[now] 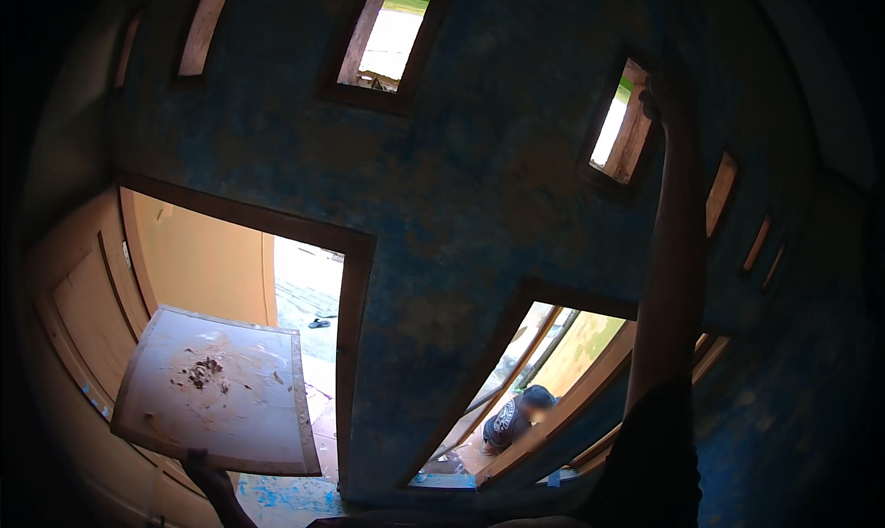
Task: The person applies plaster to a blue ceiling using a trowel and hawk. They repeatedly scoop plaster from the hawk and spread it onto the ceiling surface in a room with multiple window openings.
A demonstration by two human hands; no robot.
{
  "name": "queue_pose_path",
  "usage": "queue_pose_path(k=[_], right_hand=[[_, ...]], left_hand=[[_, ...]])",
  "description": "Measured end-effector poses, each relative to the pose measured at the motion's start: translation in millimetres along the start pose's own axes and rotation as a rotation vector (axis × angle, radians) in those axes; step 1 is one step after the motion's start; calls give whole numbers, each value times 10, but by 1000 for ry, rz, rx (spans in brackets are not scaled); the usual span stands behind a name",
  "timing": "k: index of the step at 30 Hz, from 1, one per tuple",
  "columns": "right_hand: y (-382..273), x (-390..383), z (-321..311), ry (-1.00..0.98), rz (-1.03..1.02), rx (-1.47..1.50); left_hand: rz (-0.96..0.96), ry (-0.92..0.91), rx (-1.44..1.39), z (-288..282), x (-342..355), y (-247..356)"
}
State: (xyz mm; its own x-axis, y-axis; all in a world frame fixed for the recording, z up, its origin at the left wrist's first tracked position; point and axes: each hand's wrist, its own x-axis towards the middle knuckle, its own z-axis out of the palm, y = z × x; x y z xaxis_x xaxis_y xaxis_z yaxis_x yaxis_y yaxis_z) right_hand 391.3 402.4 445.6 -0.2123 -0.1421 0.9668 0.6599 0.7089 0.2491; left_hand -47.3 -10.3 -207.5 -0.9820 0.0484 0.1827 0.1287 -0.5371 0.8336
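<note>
My left hand grips the lower edge of a square white board with a pale rim. The board is smeared with tan paste, and a small heap of brown clumps lies near its middle. My right arm reaches high, and my right hand is at the upper right of a small wood-framed wall opening. Its fingers look curled in the dark; anything in them is hidden. Around the opening, the dark wall shows patchy blue and brown.
An open wooden door stands left of a bright doorway. Below the raised arm is a wood-framed window; a person crouches beyond it. More small framed openings run along the upper wall. A dark sandal lies outside.
</note>
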Motion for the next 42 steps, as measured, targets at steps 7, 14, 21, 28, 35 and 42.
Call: queue_pose_path(k=[7, 14, 21, 28, 35, 42], right_hand=[[-237, 771, 411, 42, -95, -276], [-373, 863, 594, 76, -75, -256], [-288, 366, 578, -37, 0, -294], [-365, 858, -382, -26, -73, -420], [-434, 730, 266, -81, -72, -349], [-424, 314, -12, -148, -47, -399]], left_hand=[[-8, -39, -54, 336, -136, 529], [-103, 85, -113, 721, -403, 924], [-146, 41, -157, 298, -197, 485], [-186, 10, -225, 366, -47, 387], [-140, -28, -306, 443, -225, 693], [-224, 70, -234, 385, -126, 523]])
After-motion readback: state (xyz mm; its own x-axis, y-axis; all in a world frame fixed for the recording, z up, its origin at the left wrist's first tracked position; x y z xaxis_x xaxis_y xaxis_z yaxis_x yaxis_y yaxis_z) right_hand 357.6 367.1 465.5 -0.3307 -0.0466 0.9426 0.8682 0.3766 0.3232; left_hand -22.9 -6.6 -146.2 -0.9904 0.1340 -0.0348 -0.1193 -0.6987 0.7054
